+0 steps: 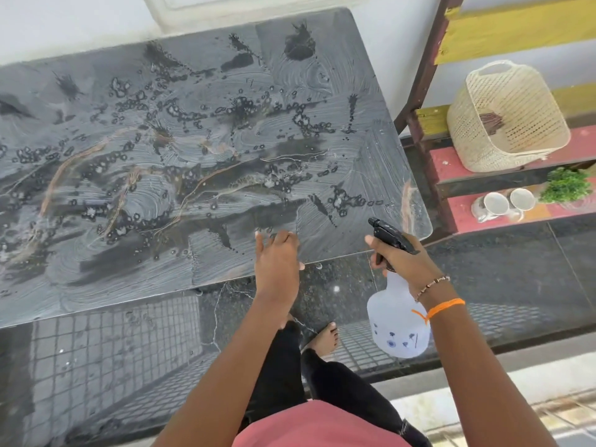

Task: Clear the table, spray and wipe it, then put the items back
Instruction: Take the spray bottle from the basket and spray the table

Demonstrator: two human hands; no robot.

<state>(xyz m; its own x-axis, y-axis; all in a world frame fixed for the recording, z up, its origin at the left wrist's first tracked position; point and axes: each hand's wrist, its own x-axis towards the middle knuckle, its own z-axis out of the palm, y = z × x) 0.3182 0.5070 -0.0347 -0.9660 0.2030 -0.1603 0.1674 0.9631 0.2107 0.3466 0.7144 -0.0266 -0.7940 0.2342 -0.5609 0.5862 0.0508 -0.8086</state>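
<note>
Table (161, 162): left end cut off by frame edge.
Spray bottle (398, 324): neck and trigger hidden under right hand (404, 258); printed marks on body too small to read.
Left hand (277, 259): fingertips motion-blurred.
Basket (506, 117), far right: dark item inside, unidentifiable through mesh.
Cups (508, 203): blurred.
</note>
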